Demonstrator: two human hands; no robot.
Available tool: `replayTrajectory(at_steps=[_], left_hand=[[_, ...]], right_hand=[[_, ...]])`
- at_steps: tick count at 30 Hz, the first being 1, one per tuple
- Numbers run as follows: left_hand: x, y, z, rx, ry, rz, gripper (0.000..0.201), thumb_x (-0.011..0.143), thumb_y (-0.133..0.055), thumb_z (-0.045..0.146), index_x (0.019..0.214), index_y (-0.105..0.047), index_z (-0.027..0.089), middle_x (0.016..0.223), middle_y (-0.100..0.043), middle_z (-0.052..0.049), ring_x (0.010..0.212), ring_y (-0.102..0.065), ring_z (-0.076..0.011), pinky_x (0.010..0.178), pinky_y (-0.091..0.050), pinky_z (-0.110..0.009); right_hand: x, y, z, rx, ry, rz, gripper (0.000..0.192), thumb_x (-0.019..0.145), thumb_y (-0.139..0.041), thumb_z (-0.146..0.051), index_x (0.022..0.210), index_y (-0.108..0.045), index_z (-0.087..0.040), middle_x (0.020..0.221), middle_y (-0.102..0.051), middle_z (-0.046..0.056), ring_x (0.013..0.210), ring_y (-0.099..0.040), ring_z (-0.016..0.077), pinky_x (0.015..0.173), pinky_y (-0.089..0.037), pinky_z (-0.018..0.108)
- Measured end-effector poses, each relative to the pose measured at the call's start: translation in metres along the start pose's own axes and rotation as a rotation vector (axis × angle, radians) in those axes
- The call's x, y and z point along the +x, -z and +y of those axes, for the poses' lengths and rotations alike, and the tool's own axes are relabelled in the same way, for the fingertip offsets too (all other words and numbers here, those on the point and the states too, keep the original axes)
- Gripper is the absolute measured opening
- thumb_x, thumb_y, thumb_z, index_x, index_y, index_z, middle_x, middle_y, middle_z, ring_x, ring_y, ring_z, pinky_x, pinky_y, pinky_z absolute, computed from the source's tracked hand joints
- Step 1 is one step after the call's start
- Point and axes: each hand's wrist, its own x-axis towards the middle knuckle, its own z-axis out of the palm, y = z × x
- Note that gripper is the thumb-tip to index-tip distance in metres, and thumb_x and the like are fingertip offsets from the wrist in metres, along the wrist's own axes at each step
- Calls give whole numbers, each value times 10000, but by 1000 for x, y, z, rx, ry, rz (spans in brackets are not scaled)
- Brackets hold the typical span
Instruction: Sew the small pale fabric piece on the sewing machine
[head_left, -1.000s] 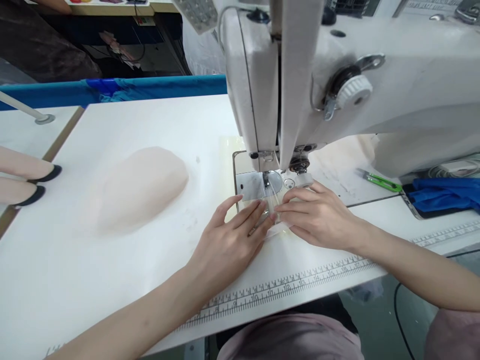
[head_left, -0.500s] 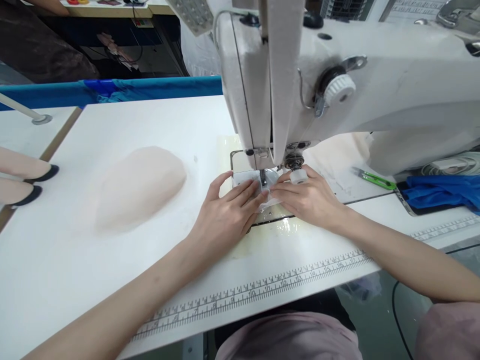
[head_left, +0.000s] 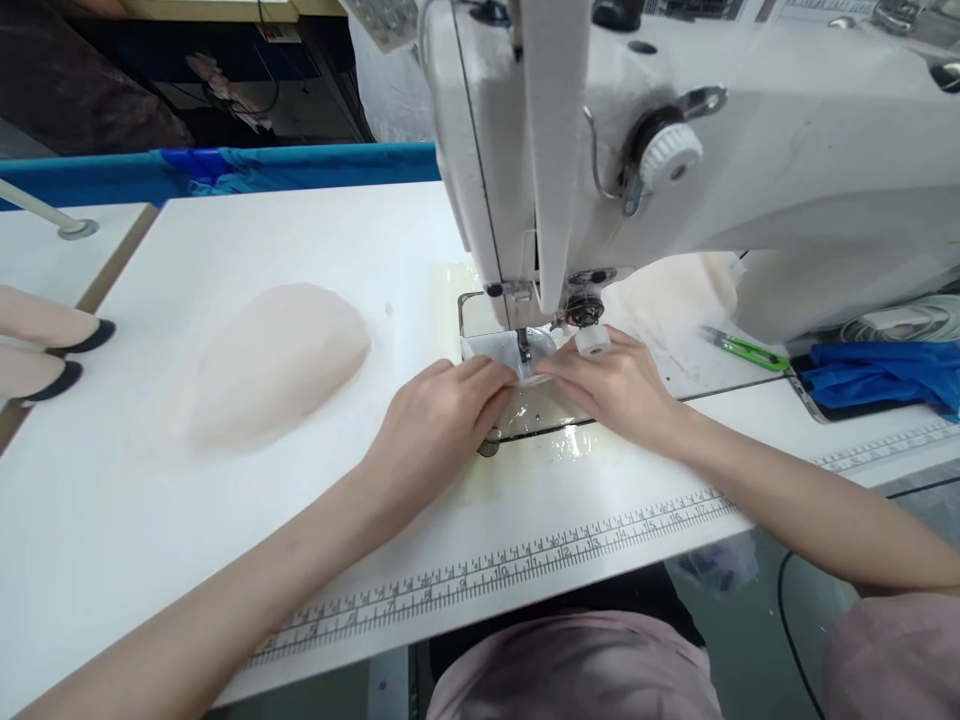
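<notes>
Right under the needle of the white sewing machine (head_left: pixel 675 150), both hands are down on a small piece of sheer fabric (head_left: pixel 534 372), and it sits on the metal needle plate (head_left: pixel 480 320) with its far edge tucked at the presser foot (head_left: pixel 523 345). The left hand (head_left: pixel 435 420) comes in from the near left, fingers curled and pinched on the fabric's left side; the right hand (head_left: pixel 615 385) mirrors it from the right, fingertips pressing and nipping the other edge, so both are closed on the cloth, neither flat nor slack. Held like that, from two sides, the piece looks kept taut and flat where the needle meets it, I'd judge to stop it puckering or drifting. The fabric is so thin and pale that its outline is hard to read, but its long axis seems to run left to right between the two sets of fingertips, with the short way pointing away from the person into the foot. Off to the left on the white table (head_left: pixel 225 520) lies a heap of pale pink pieces (head_left: pixel 277 360), well apart from the hands; green thread snips (head_left: pixel 746 348) rest right of the machine, near some blue cloth (head_left: pixel 885 375), and a printed ruler (head_left: pixel 525 565) runs along the table's near edge
</notes>
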Motion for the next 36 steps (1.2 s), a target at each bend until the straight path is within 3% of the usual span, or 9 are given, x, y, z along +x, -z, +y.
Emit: replayTrajectory(at_steps=[5, 8, 13, 17, 20, 23, 26, 29, 36], left_hand=[[22, 4, -13, -230, 94, -165, 151, 871, -542, 209, 937, -673, 172, 795, -582, -12, 613, -531, -124, 539, -414, -255], [29, -1, -21, -337, 56, -152, 188, 881, -534, 233, 922, -713, 193, 755, -546, -5, 601, -509, -112, 540, -404, -249], [29, -4, -26, -432, 15, -135, 316, 918, -503, 279, 705, -704, 161, 699, -517, -13, 597, -505, -111, 536, -402, -252], [18, -11, -24, -225, -181, 2, 238, 920, -518, 248, 868, -736, 167, 749, -528, -36, 659, -518, -144, 597, -430, -291], [4, -17, -18, 89, -322, 160, 191, 911, -549, 225, 989, -722, 200, 794, -611, -53, 732, -549, -191, 683, -428, -359], [-8, -18, -8, 307, -372, 243, 202, 878, -605, 196, 1061, -689, 206, 983, -712, -47, 847, -602, -220, 746, -414, -391], [-14, -16, 0, 388, -360, 229, 260, 884, -588, 148, 1136, -646, 176, 1137, -706, -46, 1019, -620, -225, 799, -403, -392], [-16, -15, 3, 390, -350, 198, 280, 902, -541, 108, 1166, -625, 150, 1121, -713, -63, 1120, -607, -226, 822, -404, -383], [-15, -18, 0, 346, -324, 194, 249, 916, -532, 119, 1144, -619, 170, 1123, -711, -61, 1153, -608, -223, 872, -412, -394]], right_hand=[[1, -2, 3, 6, -118, 5, 274, 975, -462, -244, 884, -714, -186, 646, -680, -16, 594, -581, 117, 693, -458, 269], [0, -2, 4, -21, -142, -2, 259, 969, -475, -246, 890, -715, -187, 657, -684, -11, 612, -588, 124, 707, -461, 272], [0, -3, 2, -9, -135, 5, 246, 960, -506, -269, 864, -717, -188, 677, -699, -7, 658, -614, 131, 702, -448, 271], [-1, 2, -2, 35, -48, -5, 196, 939, -527, -187, 856, -704, -202, 728, -724, -44, 661, -631, 106, 761, -443, 273], [-4, 6, -6, 1, 46, -19, 185, 910, -542, -142, 831, -702, -195, 900, -752, -35, 819, -670, 130, 817, -446, 298], [-6, 7, -9, -35, 96, -24, 210, 888, -533, -88, 823, -701, -195, 921, -755, -36, 935, -673, 142, 866, -448, 315], [-6, 7, -11, -53, 112, -40, 228, 880, -527, -66, 820, -699, -202, 947, -753, -38, 937, -673, 130, 907, -448, 318], [-6, 8, -12, -70, 116, -56, 220, 886, -532, -72, 824, -698, -201, 960, -750, -45, 920, -672, 120, 939, -444, 314], [-6, 7, -11, -76, 121, -59, 225, 897, -522, -66, 859, -696, -202, 981, -746, -51, 902, -664, 110, 958, -441, 308]])
